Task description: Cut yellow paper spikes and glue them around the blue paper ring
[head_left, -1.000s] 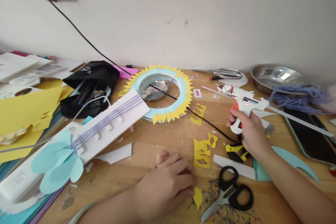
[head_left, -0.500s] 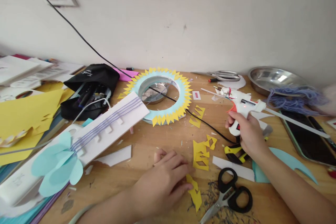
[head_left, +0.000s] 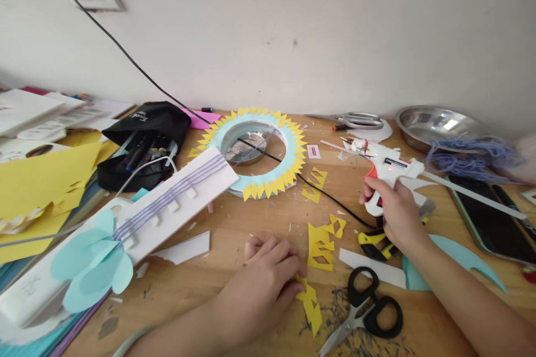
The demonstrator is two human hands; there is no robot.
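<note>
My right hand (head_left: 397, 206) is closed around the handle of a white hot glue gun (head_left: 387, 164), whose nozzle points left and whose long clear glue stick (head_left: 473, 195) sticks out behind. Low over the wooden table, my left hand (head_left: 268, 273) is curled with its fingers bent together; what they hold, if anything, is hidden. Cut yellow paper scraps (head_left: 310, 307) lie against its right side. Beyond it rests a light blue ring edged with yellow paper points (head_left: 293, 156). Black-handled scissors (head_left: 355, 312) lie between my hands.
At left are a white board wound with purple yarn (head_left: 209, 178), a light blue paper flower (head_left: 92, 262), a black pen pouch (head_left: 142, 145) and yellow sheets (head_left: 46, 178). To the right are a steel bowl (head_left: 435, 128), purple yarn (head_left: 464, 159) and a phone (head_left: 489, 217). A black cord (head_left: 125, 56) crosses the table.
My left hand has shifted very slightly, its fingers a little more drawn in. My right hand and the glue gun stay where they were.
</note>
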